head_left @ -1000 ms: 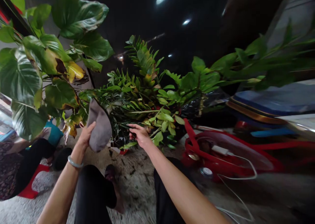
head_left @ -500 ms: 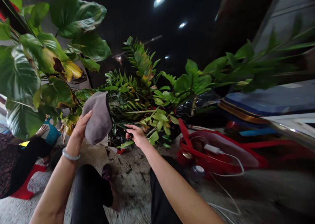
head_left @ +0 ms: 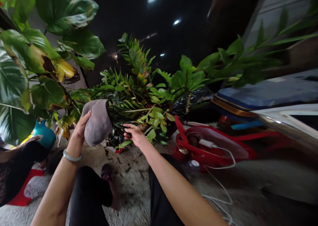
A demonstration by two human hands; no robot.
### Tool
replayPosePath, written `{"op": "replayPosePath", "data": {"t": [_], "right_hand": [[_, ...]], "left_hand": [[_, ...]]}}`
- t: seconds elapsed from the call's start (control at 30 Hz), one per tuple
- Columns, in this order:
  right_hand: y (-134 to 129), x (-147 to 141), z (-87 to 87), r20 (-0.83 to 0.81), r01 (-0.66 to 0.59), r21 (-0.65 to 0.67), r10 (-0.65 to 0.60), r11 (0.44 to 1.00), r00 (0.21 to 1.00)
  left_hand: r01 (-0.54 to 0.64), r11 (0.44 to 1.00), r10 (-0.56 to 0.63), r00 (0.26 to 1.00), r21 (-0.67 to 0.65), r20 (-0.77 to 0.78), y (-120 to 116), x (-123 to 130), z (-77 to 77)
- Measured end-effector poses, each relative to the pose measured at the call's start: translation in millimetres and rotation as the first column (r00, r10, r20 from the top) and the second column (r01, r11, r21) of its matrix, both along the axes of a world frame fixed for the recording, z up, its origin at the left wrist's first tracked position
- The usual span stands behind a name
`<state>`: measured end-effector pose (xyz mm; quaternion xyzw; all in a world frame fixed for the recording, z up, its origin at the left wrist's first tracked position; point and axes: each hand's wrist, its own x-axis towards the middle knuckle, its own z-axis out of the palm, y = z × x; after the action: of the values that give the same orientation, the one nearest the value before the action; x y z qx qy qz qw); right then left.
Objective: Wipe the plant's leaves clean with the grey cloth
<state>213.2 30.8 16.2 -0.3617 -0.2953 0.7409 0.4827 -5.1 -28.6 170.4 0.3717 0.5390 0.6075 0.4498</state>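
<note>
The left hand (head_left: pixel 80 128) is raised with its fingers curled up behind a grey cloth (head_left: pixel 97 123), cupping it from below and pressing it against the dark lower foliage of the ZZ plant (head_left: pixel 134 96). The cloth bulges around something or is simply bunched; what lies inside it, if anything, is hidden. The right hand (head_left: pixel 132 135) is half open, its fingers loosely curved and reaching in among the stems just beside the cloth. It appears to grip nothing, though whether the fingertips touch a stem cannot be told.

The ZZ plant stands in front of the person, its leaves spread wide, and the hands work at its low front side, where the stems are within reach. Soil crumbs lie on the floor (head_left: pixel 129 183) just below it, near the person's bent knees. To its left, large yellowing pothos leaves (head_left: pixel 25 43) overhang a teal vase (head_left: pixel 43 135). To its right, a red fan (head_left: pixel 211 146) lies flat on its back, its white cable (head_left: pixel 218 186) trailing loose across the floor. Further left, a co-worker's black-clad leg (head_left: pixel 22 153) sits beyond the pothos.
</note>
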Motion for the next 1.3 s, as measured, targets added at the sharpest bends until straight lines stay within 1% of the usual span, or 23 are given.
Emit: {"op": "replayPosePath", "data": {"t": [0.07,0.13,0.23,0.3,0.33,0.37,0.43,0.5,0.57,0.63,0.7,0.73,0.8,0.87,0.9,0.93,1.0,1.03,1.1,1.13,1.17,1.23,1.3], "right_hand": [[2,-3,1.4,-0.014,0.021,-0.003,-0.022,1.000,1.000],[3,-5,0.6,-0.008,0.042,-0.010,-0.042,0.999,0.999],[4,-3,-4.5,0.030,0.051,0.011,-0.051,0.999,0.998],[4,-1,-8.6,0.044,0.047,0.040,-0.048,0.998,0.998],[4,0,-10.0,0.045,0.044,0.047,-0.046,0.998,0.998],[3,1,-10.8,0.045,0.040,0.043,-0.042,0.998,0.998],[3,2,-10.5,0.031,0.030,0.022,-0.030,0.999,0.999],[4,2,-8.2,-0.013,0.030,0.007,-0.029,1.000,0.999],[5,1,-5.9,-0.072,0.028,-0.004,-0.028,1.000,0.997],[7,0,-4.9,-0.114,0.013,-0.026,-0.016,1.000,0.993],[10,0,-5.6,-0.119,-0.019,-0.061,0.011,0.998,0.993],[11,0,-6.4,-0.108,-0.029,-0.077,0.021,0.997,0.994],[12,1,-8.1,-0.078,-0.031,-0.091,0.024,0.995,0.997],[11,2,-8.9,-0.043,-0.003,-0.074,0.000,0.997,0.999],[9,2,-8.7,-0.020,0.016,-0.057,-0.017,0.998,1.000],[8,2,-8.1,0.010,0.030,-0.042,-0.030,0.999,1.000],[4,2,-5.9,0.066,0.035,-0.016,-0.034,0.999,0.997],[2,2,-4.5,0.080,0.029,-0.006,-0.029,1.000,0.996],[2,1,-1.8,0.070,0.022,0.007,-0.022,1.000,0.997],[2,0,-0.9,0.056,0.029,0.013,-0.029,1.000,0.998],[3,-1,-0.3,0.048,0.041,0.015,-0.041,0.999,0.998],[5,-3,-0.2,0.042,0.069,0.031,-0.070,0.997,0.997],[6,-5,-1.4,0.058,0.090,0.088,-0.095,0.992,0.994]], "left_hand": [[-0.001,1.000,0.001,1.000,0.024,0.015,20,15,-5.1],[0.089,0.993,-0.095,0.993,-0.079,-0.068,25,29,-21.7],[0.286,0.900,-0.369,0.902,-0.328,-0.226,6,36,-46.4],[0.383,0.826,-0.507,0.826,-0.414,-0.247,-14,31,-47.8],[0.411,0.813,-0.534,0.809,-0.414,-0.245,-23,28,-42.2],[0.415,0.824,-0.524,0.817,-0.384,-0.241,-29,24,-32.9],[0.357,0.900,-0.410,0.887,-0.248,-0.211,-30,19,-8.6],[0.233,0.970,-0.240,0.962,-0.066,-0.133,-18,19,12.6],[0.111,0.993,-0.109,0.993,0.046,-0.052,0,23,19.1],[0.065,0.998,-0.065,0.996,0.002,-0.068,12,29,7.5],[0.125,0.978,-0.153,0.974,-0.166,-0.168,10,33,-15.4],[0.189,0.946,-0.249,0.944,-0.261,-0.217,2,33,-26.9],[0.352,0.841,-0.478,0.839,-0.412,-0.260,-18,30,-42.1],[0.465,0.753,-0.615,0.749,-0.467,-0.246,-35,25,-41.0],[0.473,0.760,-0.612,0.753,-0.446,-0.244,-37,22,-34.5],[0.449,0.803,-0.561,0.791,-0.391,-0.245,-36,21,-25.2],[0.312,0.929,-0.353,0.910,-0.201,-0.219,-19,20,-4.4],[0.226,0.969,-0.240,0.953,-0.096,-0.183,-6,22,4.0],[0.102,0.994,-0.097,0.990,0.042,-0.101,20,29,11.1],[0.079,0.996,-0.075,0.993,0.049,-0.090,29,33,8.5],[0.086,0.996,-0.084,0.990,0.018,-0.111,35,37,1.9],[0.177,0.975,-0.203,0.956,-0.135,-0.213,31,42,-19.4],[0.307,0.894,-0.407,0.861,-0.327,-0.305,8,40,-41.8]]}}
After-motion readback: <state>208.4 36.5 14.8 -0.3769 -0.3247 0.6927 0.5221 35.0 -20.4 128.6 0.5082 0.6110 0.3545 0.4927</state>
